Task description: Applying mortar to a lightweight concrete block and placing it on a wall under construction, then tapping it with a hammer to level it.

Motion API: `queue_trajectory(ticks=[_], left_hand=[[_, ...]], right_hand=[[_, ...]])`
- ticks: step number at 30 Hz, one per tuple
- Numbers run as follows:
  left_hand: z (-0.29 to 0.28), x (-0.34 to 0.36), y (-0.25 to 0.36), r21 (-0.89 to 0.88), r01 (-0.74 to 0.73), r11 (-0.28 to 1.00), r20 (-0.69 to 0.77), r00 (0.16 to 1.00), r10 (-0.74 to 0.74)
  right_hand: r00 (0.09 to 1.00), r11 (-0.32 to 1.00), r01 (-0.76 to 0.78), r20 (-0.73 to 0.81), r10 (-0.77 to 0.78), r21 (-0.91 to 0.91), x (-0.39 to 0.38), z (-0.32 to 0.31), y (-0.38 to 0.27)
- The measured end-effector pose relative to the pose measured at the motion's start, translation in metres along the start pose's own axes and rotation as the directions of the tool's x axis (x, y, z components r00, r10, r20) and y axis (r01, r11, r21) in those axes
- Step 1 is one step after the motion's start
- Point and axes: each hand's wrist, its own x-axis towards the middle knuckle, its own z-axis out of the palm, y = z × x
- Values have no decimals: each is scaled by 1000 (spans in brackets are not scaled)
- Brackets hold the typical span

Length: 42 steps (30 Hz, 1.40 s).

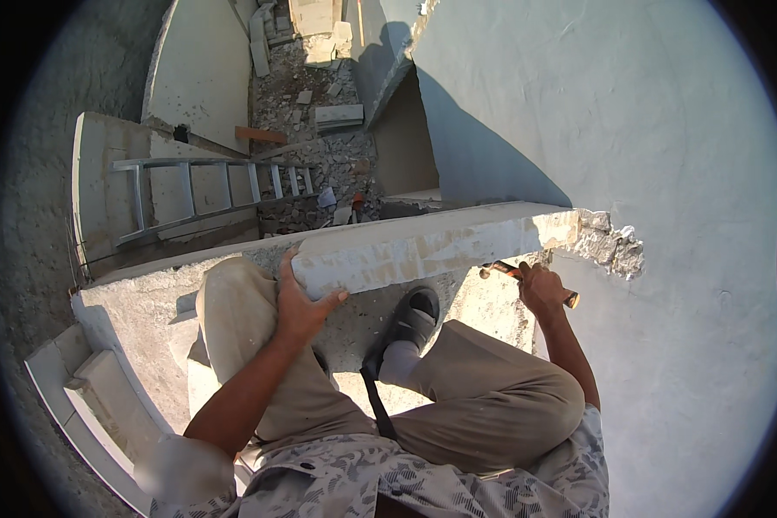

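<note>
A long pale block [406, 256], with worn plaster on its near face, lies across the wall top in front of me. My left hand [302, 302] grips its left end, with the thumb stretched along the lower edge and the fingers against the end. Just below the block's right part, my right hand [541, 289] is closed around a hammer [507, 270] with an orange and black handle. The small hammer head points left, close under the block's lower edge. Broken, rough masonry [611, 243] juts out beyond the block's right end, against the blue-grey wall [665, 155].
I sit high up, with a sandalled foot [413, 319] on a ledge below the block. Beyond is a drop to a floor strewn with rubble [328, 164]. A metal ladder [187, 190] leans at the left, near pale wall panels [203, 69]. Loose blocks [112, 388] lie lower left.
</note>
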Motion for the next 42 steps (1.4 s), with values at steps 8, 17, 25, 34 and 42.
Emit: queue_trajectory(ticks=[8, 17, 25, 34, 42], left_hand=[[0, 0, 0, -37, 15, 999, 9, 1000, -15], [-3, 0, -9, -67, -4, 998, -21, 1000, 2], [0, -1, -5, -18, -17, 1000, -29, 999, 17], [7, 6, -5, -38, -23, 999, -38, 999, 22], [2, 7, -16, -22, -62, 998, -86, 995, 60]], right_hand=[[998, 999, 44, 53, -44, -8, 2, -2, 4], [923, 824, -382, 215, 319, 418, -37, -14, -8], [858, 392, -367, 144, 493, 844, -144, -13, 5], [930, 700, 39, -281, 235, 713, -66, -81, -48], [967, 784, 98, -246, 71, 613, -55, -89, -60]])
